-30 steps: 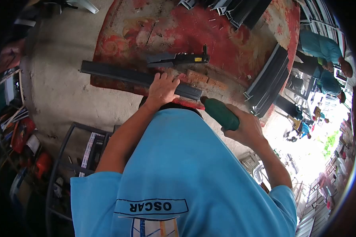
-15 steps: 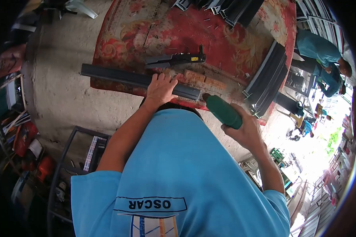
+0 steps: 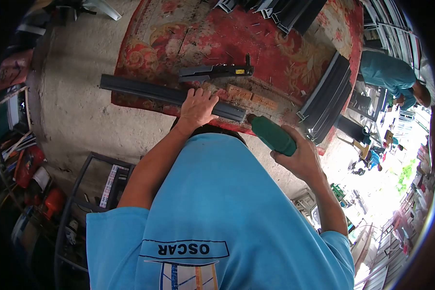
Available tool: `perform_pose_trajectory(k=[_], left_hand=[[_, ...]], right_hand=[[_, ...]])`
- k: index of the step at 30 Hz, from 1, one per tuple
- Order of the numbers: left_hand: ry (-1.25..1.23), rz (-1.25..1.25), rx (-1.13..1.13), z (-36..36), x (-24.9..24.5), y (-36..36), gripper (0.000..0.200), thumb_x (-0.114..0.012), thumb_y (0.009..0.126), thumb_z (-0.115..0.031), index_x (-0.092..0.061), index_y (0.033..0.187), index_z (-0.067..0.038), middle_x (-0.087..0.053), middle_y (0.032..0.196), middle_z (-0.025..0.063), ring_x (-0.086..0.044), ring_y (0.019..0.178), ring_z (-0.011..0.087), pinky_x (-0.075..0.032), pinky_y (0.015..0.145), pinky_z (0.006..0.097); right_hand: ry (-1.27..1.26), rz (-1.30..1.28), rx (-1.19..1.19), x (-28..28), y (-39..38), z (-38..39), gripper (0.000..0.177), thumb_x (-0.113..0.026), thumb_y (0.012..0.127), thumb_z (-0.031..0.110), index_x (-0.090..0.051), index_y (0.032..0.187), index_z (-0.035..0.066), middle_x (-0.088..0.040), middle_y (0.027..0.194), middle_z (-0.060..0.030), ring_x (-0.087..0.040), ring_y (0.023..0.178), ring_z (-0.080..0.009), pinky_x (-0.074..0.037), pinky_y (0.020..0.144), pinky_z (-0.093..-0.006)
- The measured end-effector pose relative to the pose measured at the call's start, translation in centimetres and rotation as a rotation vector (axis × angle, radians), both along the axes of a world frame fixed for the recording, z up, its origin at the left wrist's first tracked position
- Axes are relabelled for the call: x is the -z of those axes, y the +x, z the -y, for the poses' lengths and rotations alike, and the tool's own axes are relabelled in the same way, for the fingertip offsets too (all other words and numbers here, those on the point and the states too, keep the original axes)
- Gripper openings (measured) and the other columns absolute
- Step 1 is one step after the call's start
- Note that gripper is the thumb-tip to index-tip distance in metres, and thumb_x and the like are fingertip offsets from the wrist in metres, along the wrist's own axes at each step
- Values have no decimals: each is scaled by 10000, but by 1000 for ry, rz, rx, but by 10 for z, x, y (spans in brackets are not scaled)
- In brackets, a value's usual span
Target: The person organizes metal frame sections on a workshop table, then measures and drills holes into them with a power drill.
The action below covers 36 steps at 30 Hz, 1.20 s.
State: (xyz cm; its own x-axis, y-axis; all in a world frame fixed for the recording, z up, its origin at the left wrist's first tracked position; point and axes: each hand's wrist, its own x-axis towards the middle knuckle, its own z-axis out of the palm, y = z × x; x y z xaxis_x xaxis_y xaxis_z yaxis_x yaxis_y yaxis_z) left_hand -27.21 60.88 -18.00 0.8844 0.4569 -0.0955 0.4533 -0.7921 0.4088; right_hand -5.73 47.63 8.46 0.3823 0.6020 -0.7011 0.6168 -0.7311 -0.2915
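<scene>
A long dark metal profile (image 3: 140, 90) lies along the near edge of the carpeted table, its left end sticking out past it. My left hand (image 3: 197, 109) rests over the profile and presses it, fingers wrapped over its far side. In my right hand (image 3: 302, 153) is a green power tool (image 3: 274, 135), its dark tip at the profile's right end. Just beyond the profile lie a black hand tool (image 3: 215, 72) with a yellow label and two reddish-brown blocks (image 3: 251, 95).
The table's red patterned carpet (image 3: 164, 43) holds stacked dark profiles at the right (image 3: 326, 96) and at the far edge (image 3: 285, 12). A black metal frame (image 3: 75, 193) stands at the lower left. Co-workers (image 3: 389, 72) bend over at the right.
The view has shifted slightly. Both hands keep their places on the profile and the green tool. The co-worker at the right has bent or moved a little.
</scene>
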Motion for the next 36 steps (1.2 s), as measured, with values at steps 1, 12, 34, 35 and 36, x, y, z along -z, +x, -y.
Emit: perform_pose_trajectory(k=[1, 12, 34, 35, 36], left_hand=[[-2, 4, 0, 0, 0, 0, 627, -855, 650, -506, -651, 1140, -171, -605, 973, 36, -551, 981, 241, -391, 869, 439], [-35, -14, -4, -2, 0, 1, 620, -863, 640, -489, -658, 1131, -170, -607, 1005, 35, -551, 1004, 233, -395, 884, 427], [-54, 92, -49, 2, 6, 1, 696, -853, 601, -486, -669, 1179, -145, -630, 980, 65, -577, 972, 249, -413, 855, 427], [-28, 130, -68, 1, 8, 0, 715, -854, 592, -485, -668, 1194, -147, -630, 975, 65, -577, 966, 249, -411, 851, 424], [-22, 126, -75, -3, 8, 1, 715, -854, 592, -485, -668, 1194, -147, -630, 975, 65, -577, 966, 249, -411, 851, 424]], right_hand=[[-1, 1, -2, 1, 0, 0, 708, -783, 703, 334, -594, 1340, 88, -730, 1039, -210, -719, 969, -366, -551, 883, -436], [-4, 52, -140, 4, 6, -6, 692, -788, 688, 359, -603, 1323, 156, -737, 1010, -181, -726, 910, -362, -562, 859, -442], [-166, 42, -446, 9, 35, -56, 726, -767, 653, 399, -612, 1330, 186, -732, 947, -158, -717, 896, -348, -570, 840, -422], [-173, 48, -461, 11, 38, -58, 725, -769, 652, 398, -613, 1330, 194, -730, 944, -156, -716, 890, -347, -570, 838, -423], [-176, 54, -477, 15, 38, -61, 724, -772, 650, 396, -614, 1329, 202, -728, 941, -154, -716, 885, -346, -569, 836, -424]])
